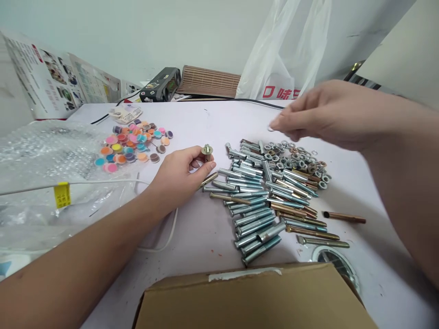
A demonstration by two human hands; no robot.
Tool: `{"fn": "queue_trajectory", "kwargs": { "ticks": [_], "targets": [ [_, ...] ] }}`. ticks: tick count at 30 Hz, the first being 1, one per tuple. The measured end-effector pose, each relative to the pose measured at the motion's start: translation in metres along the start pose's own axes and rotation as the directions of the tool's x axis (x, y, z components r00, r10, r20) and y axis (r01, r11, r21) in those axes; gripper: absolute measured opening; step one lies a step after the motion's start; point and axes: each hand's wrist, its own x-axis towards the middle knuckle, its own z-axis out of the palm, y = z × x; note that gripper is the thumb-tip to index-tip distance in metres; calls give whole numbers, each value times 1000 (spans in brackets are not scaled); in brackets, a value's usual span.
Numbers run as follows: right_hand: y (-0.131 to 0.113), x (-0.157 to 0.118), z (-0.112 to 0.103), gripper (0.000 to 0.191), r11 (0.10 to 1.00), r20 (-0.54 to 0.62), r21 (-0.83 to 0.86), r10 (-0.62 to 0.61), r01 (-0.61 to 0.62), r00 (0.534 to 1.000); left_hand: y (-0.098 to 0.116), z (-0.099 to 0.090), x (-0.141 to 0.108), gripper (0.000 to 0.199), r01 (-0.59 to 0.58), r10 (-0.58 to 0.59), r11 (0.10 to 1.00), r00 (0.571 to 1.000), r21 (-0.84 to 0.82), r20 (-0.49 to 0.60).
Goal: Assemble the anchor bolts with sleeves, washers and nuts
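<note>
My left hand [187, 171] is closed around an upright metal bolt [207, 150] with a washer round its top, left of the hardware pile. My right hand [308, 114], blurred by motion, pinches a small thin ring [270, 129] above the back of the pile; it looks like a washer. Below it spreads a heap of nuts and washers [295, 157]. Silver and brass-coloured bolts and sleeves [254, 219] lie in the middle of the white table. A copper-coloured sleeve [345, 217] lies apart on the right.
A cardboard box [254, 301] stands at the near edge, beside a round clear-lidded object [336, 262]. Colourful small discs [137, 141] and bubble wrap [61, 155] lie left. Behind are a black device [161, 85], a bamboo mat [209, 82] and a white plastic bag [284, 55].
</note>
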Motion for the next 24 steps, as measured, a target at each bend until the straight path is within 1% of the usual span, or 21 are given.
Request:
{"fn": "queue_trajectory", "kwargs": {
  "ticks": [1, 2, 3, 4, 5, 7, 10, 13, 15, 16, 18, 20, 22, 24],
  "targets": [
    [-15, -3, 9, 42, 989, 13, 88, -117, 115, 993, 1, 0, 0, 25, 3, -3, 1000, 1000, -3, 3],
    [-29, -5, 20, 49, 989, 6, 90, -117, 116, 993, 1, -1, 0, 26, 6, -6, 1000, 1000, -8, 5],
    [-42, -5, 32, 55, 992, -30, 75, -103, 105, 994, 2, -1, 0, 27, 10, -10, 1000, 1000, -18, 6],
    [-52, -5, 43, 57, 987, -18, 85, -132, 134, 991, 2, -1, -1, 28, 12, -12, 999, 1000, -33, 7],
    [-60, -3, 53, 56, 977, -35, 102, -183, 186, 983, 2, -1, -1, 29, 13, -13, 999, 1000, -49, 7],
    [-68, 3, 69, 53, 968, -27, 107, -223, 225, 974, 2, 0, 0, 29, 10, -9, 997, 1000, -78, 4],
    [-62, 11, 80, 41, 964, 7, 152, -222, 218, 975, -1, 1, 1, 28, 2, -1, 992, 1000, -124, 6],
    [-50, 16, 82, 30, 924, 50, 286, -279, 254, 959, -2, 3, 1, 26, -8, 8, 992, 1000, -129, -2],
    [-46, 16, 82, 33, 906, 63, 319, -311, 277, 948, -2, 3, 1, 26, -15, 14, 993, 1000, -114, -7],
    [-46, 16, 81, 36, 914, 65, 302, -304, 272, 950, -2, 3, 1, 26, -17, 16, 994, 1000, -108, -6],
    [-50, 13, 78, 45, 951, 55, 208, -245, 229, 968, -2, 3, 2, 26, -23, 22, 995, 1000, -100, -6],
    [-57, 7, 71, 50, 983, 15, 94, -157, 155, 987, -2, 3, 2, 26, -27, 26, 995, 1000, -99, -14],
    [-65, -1, 59, 50, 996, -74, 36, -81, 84, 994, -3, 3, 1, 26, -21, 19, 994, 1000, -111, -12],
    [-67, -8, 42, 45, 1000, -191, 13, 10, -8, 982, -4, 3, 1, 26, -8, 9, 991, 1000, -134, 9]
  ]
}}
